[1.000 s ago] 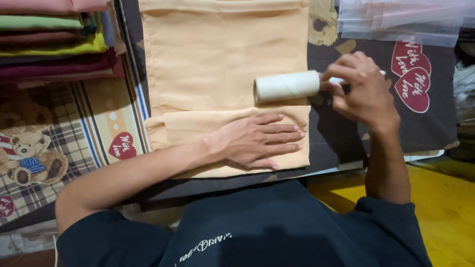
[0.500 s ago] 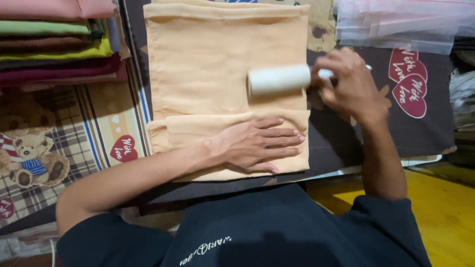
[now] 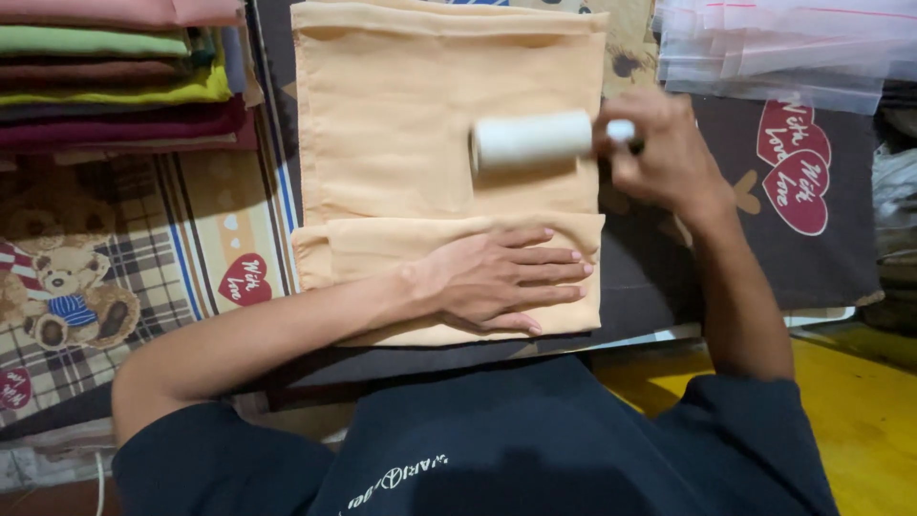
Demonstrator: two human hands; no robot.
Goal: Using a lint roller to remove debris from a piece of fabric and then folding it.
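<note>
roller handle (image 3: 621, 131) mostly hidden in r hand (image 3: 664, 153), cloth stack (image 3: 115, 67) cut off

I read the left hand (image 3: 501, 279) as flat, palm down, fingers straight and close together, pointing toward the right; its bare forearm crosses the body from the lower left. I see the right hand (image 3: 659, 153) raised further out, fingers curled shut in a grip, wrist bent, forearm running up from the lower right.

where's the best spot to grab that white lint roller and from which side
By its thin handle at the right end, coming from the right, as the right hand does. The lint roller lies crosswise on the peach cloth, and gripping the drum would stop it rolling.
</note>
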